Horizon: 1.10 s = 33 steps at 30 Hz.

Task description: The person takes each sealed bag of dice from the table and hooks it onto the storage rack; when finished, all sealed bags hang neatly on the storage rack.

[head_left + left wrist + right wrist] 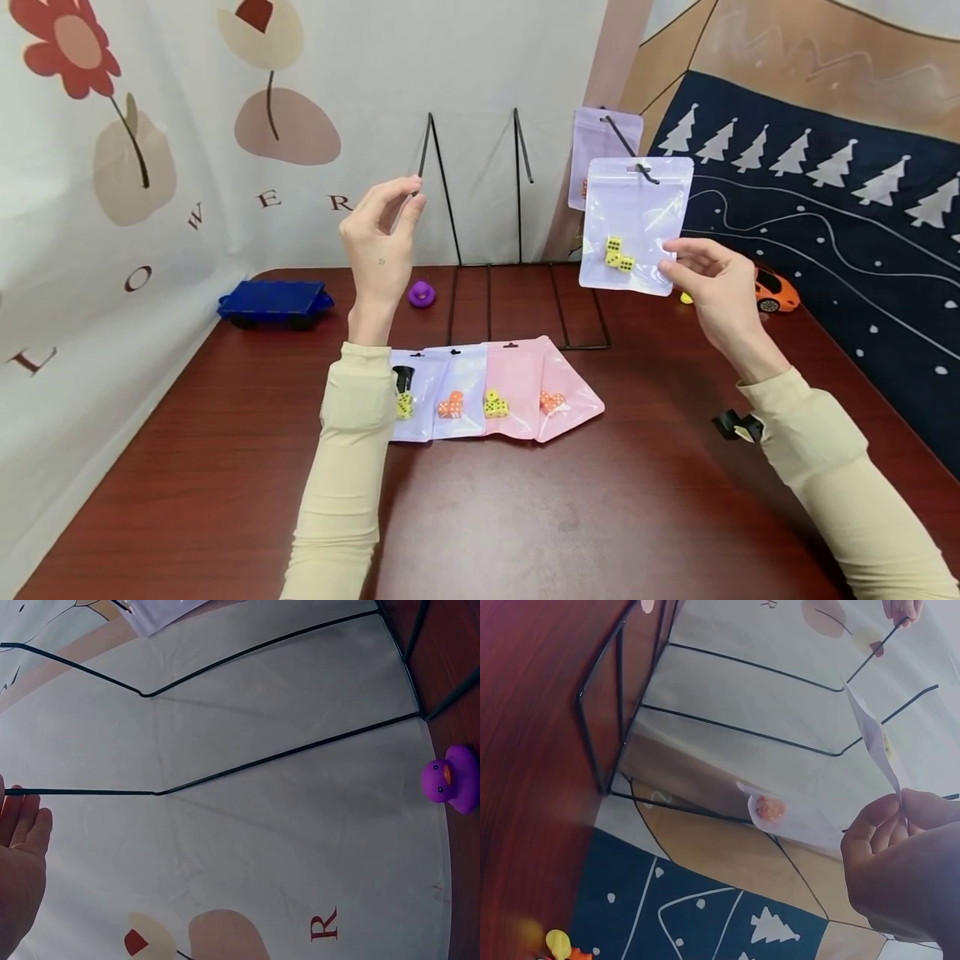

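Note:
My left hand (378,242) pinches the tip of the left prong of a black wire rack (519,208) between thumb and fingers. In the left wrist view that prong runs into the fingers (30,821). My right hand (716,283) pinches the lower right edge of a lilac zip bag (645,217) with yellow dice (615,257). The tip of the right prong shows in front of this bag at its hang hole. Behind it, another lilac bag (600,150) with orange dice hangs on the same prong. The right wrist view shows the held bag (874,742) nearly edge-on.
Several bags of dice lie overlapping on the table: lilac ones (461,371) at left, pink ones (517,367) at right. A blue toy wagon (273,302), a purple duck (422,293) and an orange toy car (776,290) stand farther back. A black object (731,425) lies by my right sleeve.

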Tool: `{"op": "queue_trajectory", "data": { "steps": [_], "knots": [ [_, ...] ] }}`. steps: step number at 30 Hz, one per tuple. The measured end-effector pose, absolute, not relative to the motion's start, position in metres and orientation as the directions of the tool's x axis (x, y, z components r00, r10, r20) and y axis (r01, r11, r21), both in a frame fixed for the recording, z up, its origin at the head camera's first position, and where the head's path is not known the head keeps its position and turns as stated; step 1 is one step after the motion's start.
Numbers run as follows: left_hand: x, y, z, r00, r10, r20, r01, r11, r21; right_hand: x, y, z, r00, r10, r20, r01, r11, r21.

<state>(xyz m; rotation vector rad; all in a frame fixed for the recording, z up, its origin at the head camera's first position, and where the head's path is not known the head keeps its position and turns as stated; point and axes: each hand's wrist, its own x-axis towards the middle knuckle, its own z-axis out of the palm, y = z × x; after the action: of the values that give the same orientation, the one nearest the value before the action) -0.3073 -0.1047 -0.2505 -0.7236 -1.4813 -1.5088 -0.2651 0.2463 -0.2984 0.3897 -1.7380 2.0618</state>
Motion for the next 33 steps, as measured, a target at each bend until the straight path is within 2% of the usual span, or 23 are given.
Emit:
{"op": "queue_trajectory", "data": {
  "steps": [4, 20, 23, 27, 33],
  "knots": [
    [-0.305, -0.104, -0.250, -0.456, -0.183, 0.871, 0.874, 0.093, 0.477, -0.270, 0.245, -0.299, -0.878, 0.146, 0.456, -0.475, -0.147, -0.867],
    [-0.303, -0.106, -0.249, -0.428, -0.163, 0.889, 0.886, 0.118, 0.449, -0.291, 0.237, -0.298, -0.887, 0.159, 0.433, -0.460, -0.228, -0.858],
    [-0.302, -0.106, -0.248, -0.441, -0.168, 0.882, 0.880, 0.113, 0.461, -0.295, 0.235, -0.298, -0.889, 0.161, 0.429, -0.457, -0.244, -0.855],
    [-0.300, -0.106, -0.248, -0.449, -0.170, 0.877, 0.875, 0.115, 0.470, -0.301, 0.233, -0.298, -0.894, 0.167, 0.416, -0.447, -0.250, -0.859],
    [-0.299, -0.104, -0.247, -0.429, -0.167, 0.888, 0.885, 0.118, 0.450, -0.308, 0.232, -0.298, -0.888, 0.196, 0.416, -0.452, -0.213, -0.866]
  ]
}}
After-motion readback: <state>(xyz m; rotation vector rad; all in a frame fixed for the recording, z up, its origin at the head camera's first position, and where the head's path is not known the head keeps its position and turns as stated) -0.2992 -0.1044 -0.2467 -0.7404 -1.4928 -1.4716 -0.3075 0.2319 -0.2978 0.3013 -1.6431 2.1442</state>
